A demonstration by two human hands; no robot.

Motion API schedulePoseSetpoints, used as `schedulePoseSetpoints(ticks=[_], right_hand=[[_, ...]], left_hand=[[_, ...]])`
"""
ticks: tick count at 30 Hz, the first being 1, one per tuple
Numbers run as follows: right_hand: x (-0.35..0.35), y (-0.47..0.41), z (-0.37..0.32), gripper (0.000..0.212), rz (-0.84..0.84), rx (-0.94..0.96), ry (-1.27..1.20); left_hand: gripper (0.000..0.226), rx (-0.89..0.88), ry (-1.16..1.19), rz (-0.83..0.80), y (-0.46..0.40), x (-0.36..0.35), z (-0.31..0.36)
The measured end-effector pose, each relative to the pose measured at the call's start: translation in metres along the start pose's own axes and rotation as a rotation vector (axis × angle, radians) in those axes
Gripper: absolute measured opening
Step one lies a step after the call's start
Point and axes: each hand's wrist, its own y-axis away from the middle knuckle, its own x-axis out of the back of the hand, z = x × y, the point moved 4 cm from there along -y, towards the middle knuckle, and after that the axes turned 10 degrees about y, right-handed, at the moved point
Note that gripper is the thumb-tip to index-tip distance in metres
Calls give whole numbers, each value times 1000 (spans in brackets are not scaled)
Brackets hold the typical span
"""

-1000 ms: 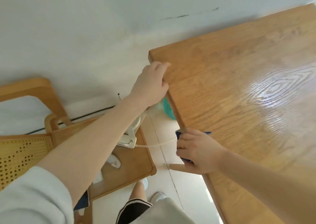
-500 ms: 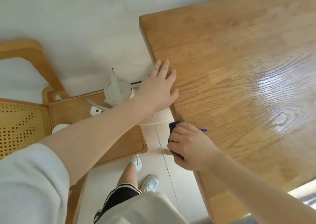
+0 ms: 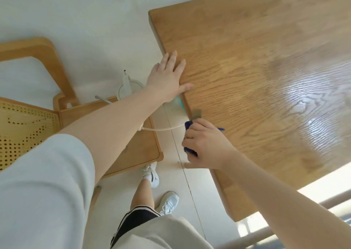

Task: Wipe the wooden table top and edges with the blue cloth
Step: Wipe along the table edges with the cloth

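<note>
Pale floor surrounds the wooden tabletop (image 3: 247,68). Left hand (image 3: 167,77) lies flat and open on its edge, likely as a brace. Right hand (image 3: 205,144) grips the bunched blue cloth (image 3: 189,124) against the side edge, apparently to wipe it.

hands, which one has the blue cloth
The right hand, curled around the cloth at the table edge. The left hand lies flat and empty.
</note>
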Motion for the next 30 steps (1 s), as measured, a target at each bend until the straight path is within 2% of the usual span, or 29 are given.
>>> schedulePoseSetpoints(ticks=[4, 8, 11, 13, 16, 18, 21, 23, 24, 26, 30], right_hand=[[-13, 87, -36, 10, -73, 6, -28], [-16, 82, -33, 12, -49, 50, 21], [-11, 44, -23, 17, 127, -140, -5], [-8, 39, -25, 21, 143, -221, -14], [-14, 80, -41, 18, 119, -184, -10], [-21, 120, -57, 13, 105, -160, -18], [-29, 150, -66, 14, 124, -166, -16], [-29, 158, -70, 18, 197, -215, -21], [-27, 164, -74, 18, 253, -297, -77], [-18, 184, -78, 16, 434, -646, -317], [-17, 224, -69, 4, 892, -1764, -809]], left_hand=[[77, 42, -99, 26, 9, 6, 12], [74, -35, 1, 92, 35, 4, 34], [64, -193, 51, 11, 68, -11, 50], [57, -278, 3, -65, 88, -19, 52], [52, -342, -137, -51, 113, -23, 54], [52, -352, -152, -61, 127, -25, 63], [55, -399, -181, -151, 139, -35, 81], [62, -433, -233, -209, 144, -45, 90], [64, -469, -263, -235, 145, -51, 93], [67, -507, -288, -283, 146, -62, 92], [60, -520, -256, -225, 147, -67, 90]])
